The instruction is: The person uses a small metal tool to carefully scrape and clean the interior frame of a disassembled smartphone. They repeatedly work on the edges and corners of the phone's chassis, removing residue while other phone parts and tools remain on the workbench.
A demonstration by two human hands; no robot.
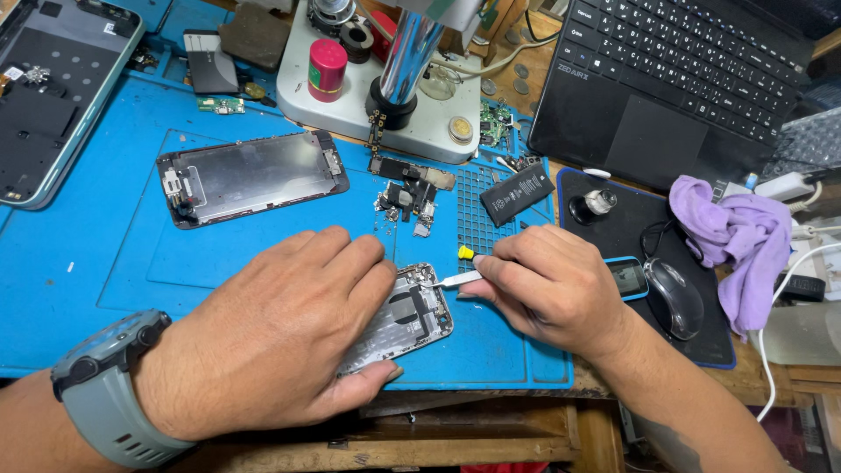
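Observation:
My left hand lies flat over an opened phone housing on the blue work mat, pressing it down, with a grey watch on the wrist. My right hand grips a thin metal tool with a yellow end, its tip resting on the top edge of the housing. Most of the housing is hidden under my left hand.
A detached phone screen lies face down farther back. Small phone parts and a black battery sit near a microscope base. A laptop, mouse, purple cloth and another opened phone surround the mat.

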